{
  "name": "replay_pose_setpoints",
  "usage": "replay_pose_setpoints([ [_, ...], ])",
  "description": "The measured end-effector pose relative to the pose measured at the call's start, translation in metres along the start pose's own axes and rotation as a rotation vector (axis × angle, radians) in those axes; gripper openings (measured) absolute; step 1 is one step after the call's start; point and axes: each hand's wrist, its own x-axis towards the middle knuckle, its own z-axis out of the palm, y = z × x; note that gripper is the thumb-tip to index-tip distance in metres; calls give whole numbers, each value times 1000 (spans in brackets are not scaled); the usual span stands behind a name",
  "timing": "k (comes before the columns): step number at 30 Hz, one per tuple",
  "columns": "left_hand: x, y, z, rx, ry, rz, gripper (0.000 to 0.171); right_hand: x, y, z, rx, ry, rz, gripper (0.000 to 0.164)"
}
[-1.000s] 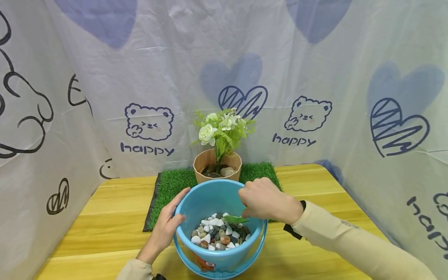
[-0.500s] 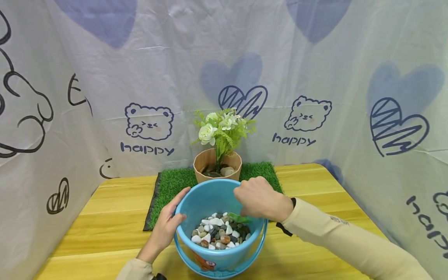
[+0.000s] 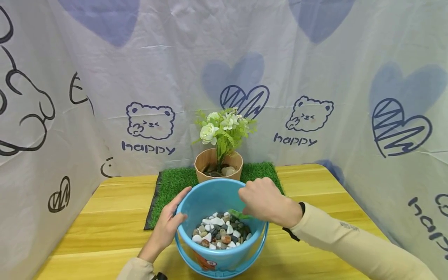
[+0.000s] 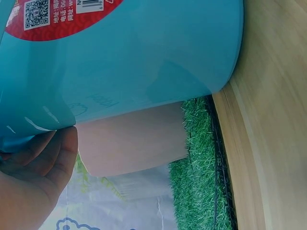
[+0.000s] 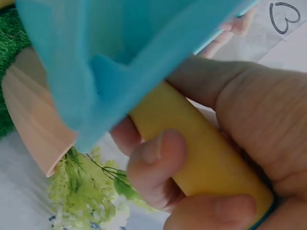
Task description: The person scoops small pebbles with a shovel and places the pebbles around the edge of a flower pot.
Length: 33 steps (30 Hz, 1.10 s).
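A light blue bucket (image 3: 224,252) with several white, grey and brown pebbles (image 3: 218,233) inside stands at the front middle of the table. My left hand (image 3: 166,225) holds the bucket's left rim, thumb over the edge and fingers along the outer wall. At the right rim my right hand (image 3: 267,200) grips the yellow handle (image 5: 192,139) of a trowel. The trowel's green blade (image 3: 239,214) reaches into the bucket at the right side of the pebbles, and its tip is partly hidden. In the right wrist view, my fingers wrap around that handle, close to the rim.
Behind the bucket, a tan pot (image 3: 203,165) with white artificial flowers (image 3: 224,128) and stones stands on a green turf mat (image 3: 175,184). The wooden table (image 3: 105,221) extends on both sides. A printed cloth (image 3: 196,58) hangs at the back and sides.
My right hand shifted slightly left and then back right, and the green blade has moved a little right among the pebbles. The left hand and bucket stay nearly in place.
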Motion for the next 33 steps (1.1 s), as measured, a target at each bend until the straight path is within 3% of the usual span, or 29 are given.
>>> replay_pose_setpoints([
  [13, 0, -1, 0, 24, -3, 24, 69, -5, 9, 15, 47, 100, 14, 63],
  [21, 0, 1, -1, 15, -3, 8, 69, -11, 16, 26, 28, 186, -20, 47],
  [33, 1, 1, -1, -3, -3, -28, 70, -12, 22, 35, 20, 256, -83, 37],
])
